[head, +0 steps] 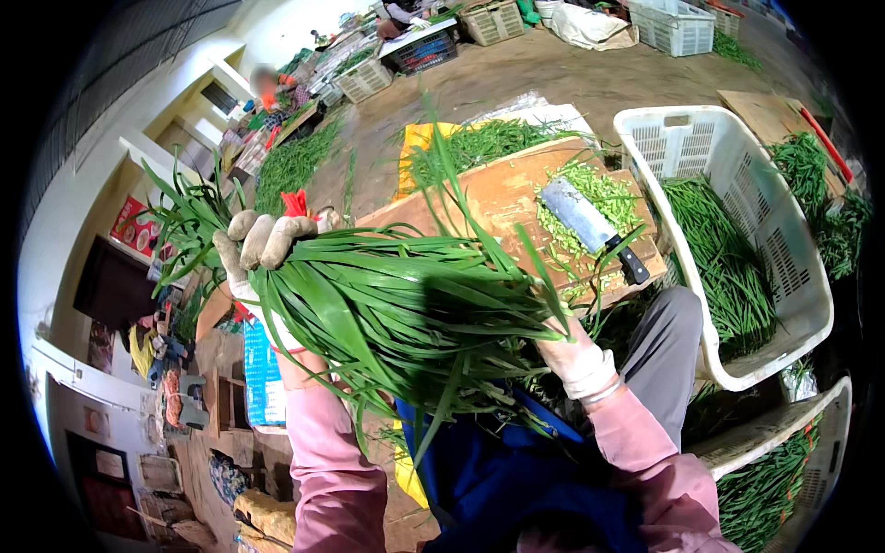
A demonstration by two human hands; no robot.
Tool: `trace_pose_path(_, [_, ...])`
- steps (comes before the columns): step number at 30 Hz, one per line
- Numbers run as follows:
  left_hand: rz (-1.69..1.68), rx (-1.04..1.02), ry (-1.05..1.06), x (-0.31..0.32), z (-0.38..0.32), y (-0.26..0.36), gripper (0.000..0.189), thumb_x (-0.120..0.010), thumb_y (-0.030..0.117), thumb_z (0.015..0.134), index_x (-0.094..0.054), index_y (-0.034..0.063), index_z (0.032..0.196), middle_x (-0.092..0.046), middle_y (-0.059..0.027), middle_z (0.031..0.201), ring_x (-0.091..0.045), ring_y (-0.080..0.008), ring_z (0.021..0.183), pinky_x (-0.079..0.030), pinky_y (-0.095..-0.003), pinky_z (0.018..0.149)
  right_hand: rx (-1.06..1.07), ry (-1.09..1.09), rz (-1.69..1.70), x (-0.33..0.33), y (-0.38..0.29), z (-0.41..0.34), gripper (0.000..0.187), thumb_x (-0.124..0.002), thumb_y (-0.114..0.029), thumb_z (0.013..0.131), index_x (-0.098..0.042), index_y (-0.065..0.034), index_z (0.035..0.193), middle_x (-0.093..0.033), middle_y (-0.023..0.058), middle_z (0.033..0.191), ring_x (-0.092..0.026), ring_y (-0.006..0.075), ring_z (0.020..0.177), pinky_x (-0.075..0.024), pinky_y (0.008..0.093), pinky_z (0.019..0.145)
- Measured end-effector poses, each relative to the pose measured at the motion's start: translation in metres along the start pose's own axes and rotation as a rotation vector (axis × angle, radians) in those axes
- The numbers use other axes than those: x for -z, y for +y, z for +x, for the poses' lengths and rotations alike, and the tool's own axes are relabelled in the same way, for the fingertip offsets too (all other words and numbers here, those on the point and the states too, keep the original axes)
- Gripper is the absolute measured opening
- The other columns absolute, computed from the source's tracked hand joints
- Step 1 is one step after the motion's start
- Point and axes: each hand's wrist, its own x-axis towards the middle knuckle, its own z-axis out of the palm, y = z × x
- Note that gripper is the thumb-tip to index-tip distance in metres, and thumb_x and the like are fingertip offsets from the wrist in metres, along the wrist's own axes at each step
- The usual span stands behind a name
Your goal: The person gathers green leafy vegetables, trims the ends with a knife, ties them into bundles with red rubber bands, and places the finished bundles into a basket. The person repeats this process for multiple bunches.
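Note:
A large bunch of long green leaves, likely Chinese chives (387,290), lies across in front of me. My left hand (263,242), in a soiled white glove, grips it toward the leafy end. At the other end my right hand (574,352), in a thin pale glove, is closed around the bunch; its fingers are partly hidden by leaves. Beyond the bunch is a wooden cutting board (494,190). On it a cleaver (577,214) with a black handle rests over chopped pale-green stem ends (615,197).
A white plastic crate (719,377) with leaves stands at my right, above another crate (767,446) of tied bunches. Loose trimmings (498,142) lie on a yellow sheet behind the board. Leaves cover part of the floor (297,166). Another person (276,100) sits farther back.

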Motion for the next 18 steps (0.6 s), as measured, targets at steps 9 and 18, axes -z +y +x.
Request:
trace_pose_path(9, [-0.052, 0.100, -0.177, 0.022, 0.010, 0.010, 0.023, -0.052, 0.040, 0.095, -0.053, 0.0176, 0.090, -0.041, 0.0127, 0.063, -0.044, -0.0057, 0.061, -0.037, -0.0449, 0.093, -0.128, 0.027, 0.218, -0.008, -0.023, 0.016, 0.036, -0.054, -0.016, 0.092, -0.050, -0.0003, 0.125, -0.058, 0.0004, 0.102, -0.053, 0.0094, 0.089, -0.0432, 0.0232, 0.079])
trace_pose_path(18, [-0.056, -0.074, -0.024, 0.044, 0.015, 0.025, 0.020, -0.057, 0.034, 0.094, -0.050, 0.0164, 0.087, -0.040, 0.0119, 0.059, -0.041, -0.0053, 0.055, -0.040, -0.0296, 0.081, -0.636, -0.213, -0.859, 0.064, -0.004, -0.044, 0.051, -0.072, -0.030, 0.079, -0.054, -0.0042, 0.119, -0.060, 0.0173, 0.104, -0.056, 0.0241, 0.097, -0.0439, 0.0361, 0.089])
